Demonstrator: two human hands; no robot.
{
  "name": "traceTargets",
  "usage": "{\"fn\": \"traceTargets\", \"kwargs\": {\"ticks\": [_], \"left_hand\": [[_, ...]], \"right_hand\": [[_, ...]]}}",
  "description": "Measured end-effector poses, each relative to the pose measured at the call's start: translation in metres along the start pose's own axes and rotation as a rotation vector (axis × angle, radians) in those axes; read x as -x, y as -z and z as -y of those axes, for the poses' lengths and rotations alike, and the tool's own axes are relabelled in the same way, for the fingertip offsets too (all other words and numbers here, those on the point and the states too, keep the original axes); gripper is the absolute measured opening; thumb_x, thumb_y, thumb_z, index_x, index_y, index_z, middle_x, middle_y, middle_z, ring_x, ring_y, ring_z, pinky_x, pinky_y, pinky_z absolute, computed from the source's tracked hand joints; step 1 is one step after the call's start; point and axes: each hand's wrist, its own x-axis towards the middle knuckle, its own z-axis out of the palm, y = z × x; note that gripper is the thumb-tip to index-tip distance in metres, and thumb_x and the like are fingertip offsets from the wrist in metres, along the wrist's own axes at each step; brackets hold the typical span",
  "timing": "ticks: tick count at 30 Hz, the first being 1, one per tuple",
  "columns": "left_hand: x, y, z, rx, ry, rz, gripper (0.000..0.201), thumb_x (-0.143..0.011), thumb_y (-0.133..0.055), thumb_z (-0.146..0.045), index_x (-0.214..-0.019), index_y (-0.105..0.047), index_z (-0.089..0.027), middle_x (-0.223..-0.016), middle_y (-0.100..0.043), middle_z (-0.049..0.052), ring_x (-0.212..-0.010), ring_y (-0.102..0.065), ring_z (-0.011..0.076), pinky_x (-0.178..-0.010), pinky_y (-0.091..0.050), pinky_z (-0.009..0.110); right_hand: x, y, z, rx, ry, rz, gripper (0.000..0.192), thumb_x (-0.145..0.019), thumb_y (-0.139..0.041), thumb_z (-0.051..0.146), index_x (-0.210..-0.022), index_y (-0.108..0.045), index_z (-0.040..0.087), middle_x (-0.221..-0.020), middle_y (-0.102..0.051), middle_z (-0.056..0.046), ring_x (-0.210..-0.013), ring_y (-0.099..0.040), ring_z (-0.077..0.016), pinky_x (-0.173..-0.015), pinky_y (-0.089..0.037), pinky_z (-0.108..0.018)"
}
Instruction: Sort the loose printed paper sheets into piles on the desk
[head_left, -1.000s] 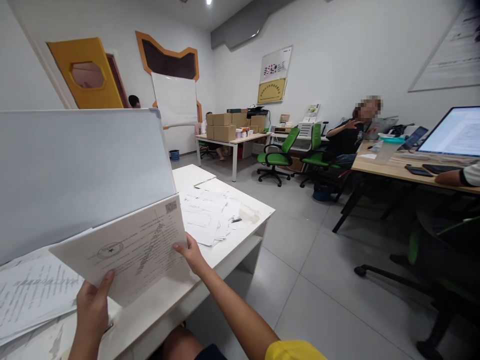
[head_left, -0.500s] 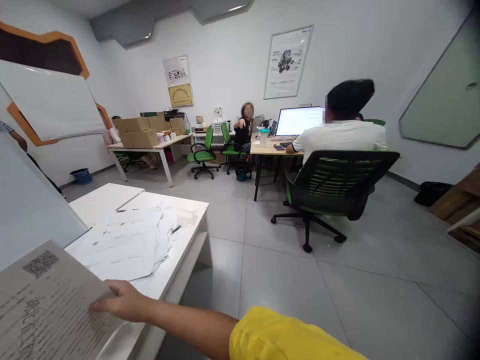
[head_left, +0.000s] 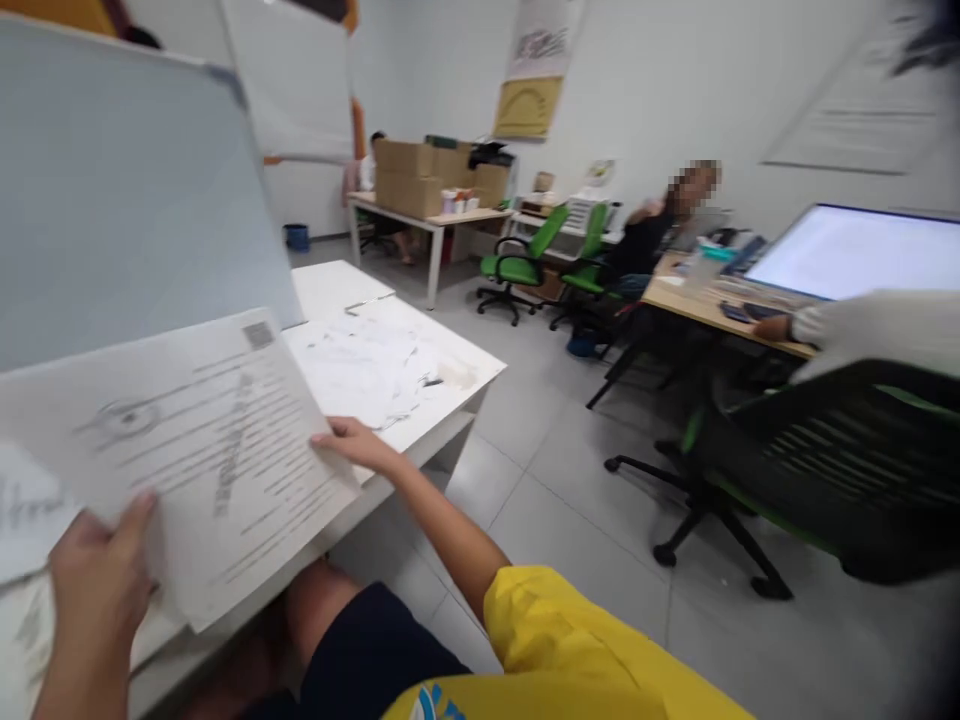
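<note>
A printed sheet of paper (head_left: 202, 430) with a QR code in its upper right corner is held up at an angle over the white desk (head_left: 480, 372). My left hand (head_left: 105, 570) grips its lower left part, thumb on top. On the sheet's right edge, my right hand (head_left: 352, 443) pinches it between thumb and fingers. Behind the sheet, several loose papers (head_left: 367, 365) lie spread on the desk. Another paper (head_left: 30, 510) with large blurred writing shows at the far left, partly hidden by the held sheet.
A grey-blue panel (head_left: 135, 190) stands on the desk at the left. Cardboard boxes (head_left: 409, 180) sit on a far table beside green chairs (head_left: 517, 265). At the right, a person's white sleeve (head_left: 885, 325) shows by a monitor (head_left: 862, 250) and a black-backed chair (head_left: 862, 470).
The view has swung left and down. The sheet has turned and now lies more fully in view, with my left hand visible on it. My right hand still holds its right edge.
</note>
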Motion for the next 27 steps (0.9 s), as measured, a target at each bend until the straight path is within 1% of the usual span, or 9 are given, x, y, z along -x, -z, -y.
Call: {"fn": "traceTargets", "kwargs": {"ticks": [1,2,4,7,10,12,15,19,27], "left_hand": [[0.009,0.011,0.004,0.021,0.106,-0.038,0.052,-0.081,-0.063,-0.049,-0.124,-0.062,-0.019,-0.113,-0.069,0.010,-0.099,-0.068,0.0286,-0.086,-0.059,0.046],[0.016,0.020,0.006,0.030,0.211,-0.035,0.051,-0.073,-0.067,-0.049,-0.114,-0.067,-0.018,-0.103,-0.072,0.009,-0.091,-0.069,0.0287,-0.084,-0.060,0.046],[0.026,0.036,0.007,0.003,0.253,-0.036,0.048,-0.070,-0.067,-0.047,-0.109,-0.068,-0.019,-0.095,-0.073,0.007,-0.083,-0.070,0.0260,-0.082,-0.060,0.044],[0.035,0.056,0.012,-0.324,0.090,-0.067,0.046,-0.081,-0.052,-0.044,-0.118,-0.065,-0.020,-0.105,-0.073,0.009,-0.092,-0.069,0.0275,-0.090,-0.057,0.049],[0.045,0.069,0.028,-0.657,-0.066,0.074,0.052,-0.089,-0.037,-0.046,-0.116,-0.068,-0.013,-0.117,-0.071,0.016,-0.112,-0.063,0.0349,-0.103,-0.047,0.054],[0.052,0.071,0.039,-0.745,-0.112,0.194,0.056,-0.092,-0.033,-0.046,-0.117,-0.068,-0.010,-0.121,-0.069,0.018,-0.118,-0.059,0.0359,-0.105,-0.045,0.053],[0.061,0.066,0.048,-0.827,-0.129,0.271,0.054,-0.094,-0.031,-0.043,-0.118,-0.069,-0.012,-0.121,-0.070,0.015,-0.117,-0.059,0.0337,-0.104,-0.044,0.051],[0.067,0.057,0.049,-0.847,-0.113,0.264,0.054,-0.098,-0.025,-0.038,-0.119,-0.069,-0.014,-0.122,-0.070,0.013,-0.119,-0.059,0.0314,-0.103,-0.042,0.048],[0.071,0.056,0.053,-0.827,-0.173,0.234,0.059,-0.100,-0.021,-0.038,-0.134,-0.061,-0.011,-0.135,-0.064,0.015,-0.128,-0.056,0.0296,-0.105,-0.040,0.045]], "right_hand": [[0.004,0.004,-0.001,0.011,-0.037,0.031,0.029,-0.076,-0.076,0.041,-0.094,-0.074,0.019,-0.094,-0.074,-0.002,-0.093,-0.066,-0.0221,-0.087,-0.050,-0.033],[0.009,0.007,-0.002,0.032,-0.081,0.055,0.027,-0.075,-0.075,0.038,-0.092,-0.074,0.018,-0.093,-0.074,-0.003,-0.090,-0.066,-0.0220,-0.085,-0.050,-0.033],[0.022,0.011,-0.005,0.052,-0.162,0.044,0.025,-0.075,-0.073,0.035,-0.092,-0.074,0.017,-0.089,-0.074,-0.003,-0.085,-0.066,-0.0215,-0.079,-0.049,-0.032],[0.049,0.010,-0.018,-0.011,-0.307,0.003,0.023,-0.074,-0.070,0.032,-0.088,-0.074,0.015,-0.081,-0.073,-0.003,-0.079,-0.065,-0.0206,-0.074,-0.048,-0.031],[0.073,0.005,-0.034,-0.062,-0.417,-0.023,0.019,-0.069,-0.070,0.029,-0.082,-0.073,0.015,-0.076,-0.072,-0.003,-0.076,-0.064,-0.0201,-0.072,-0.048,-0.031],[0.084,0.002,-0.042,-0.086,-0.460,-0.045,0.019,-0.066,-0.072,0.029,-0.079,-0.073,0.015,-0.075,-0.072,-0.003,-0.074,-0.064,-0.0195,-0.071,-0.048,-0.031],[0.094,-0.001,-0.045,-0.163,-0.494,-0.057,0.027,-0.060,-0.077,0.032,-0.081,-0.074,0.014,-0.078,-0.074,-0.005,-0.073,-0.064,-0.0199,-0.071,-0.048,-0.032],[0.100,-0.003,-0.043,-0.235,-0.518,-0.041,0.035,-0.056,-0.082,0.034,-0.084,-0.076,0.014,-0.082,-0.075,-0.007,-0.077,-0.066,-0.0214,-0.073,-0.050,-0.034],[0.095,-0.019,-0.045,-0.220,-0.526,0.013,0.029,-0.057,-0.082,0.032,-0.078,-0.074,0.014,-0.074,-0.074,-0.005,-0.072,-0.065,-0.0190,-0.069,-0.048,-0.030]]}}
